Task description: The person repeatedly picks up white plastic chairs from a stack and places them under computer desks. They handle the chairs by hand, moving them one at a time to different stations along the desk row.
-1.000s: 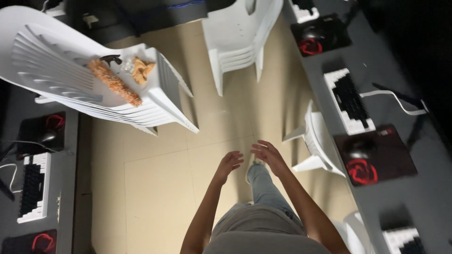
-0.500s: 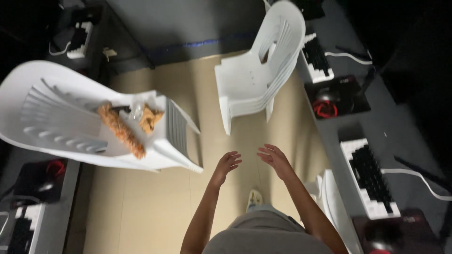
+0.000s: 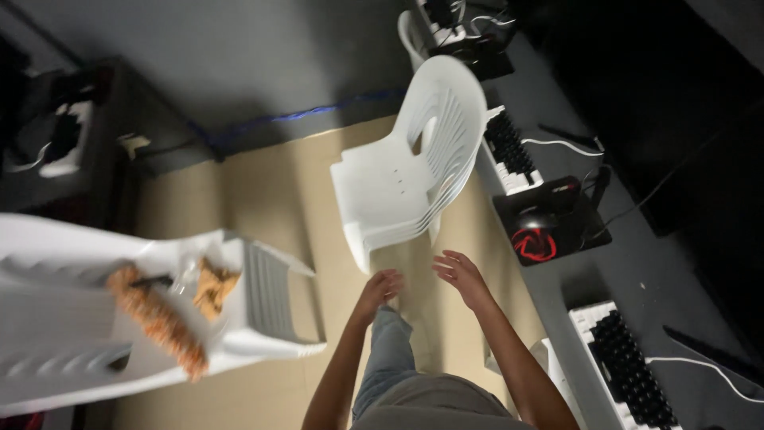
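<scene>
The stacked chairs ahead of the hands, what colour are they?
White, clearest in the head view: stacked chairs.

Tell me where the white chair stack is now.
In the head view, the chair stack stands on the floor ahead of both hands, beside the desk on the right.

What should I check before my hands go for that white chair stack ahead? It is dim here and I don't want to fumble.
1. Left hand free of any object: ok.
2. Right hand free, fingers spread: ok.
3. Stack of white plastic chairs upright ahead: ok.
4. Hands touching the stack: not ok, both apart from it.
5. Tan floor between the hands and the stack bare: ok.
6. Stack's rear legs: cannot tell, hidden.
</scene>
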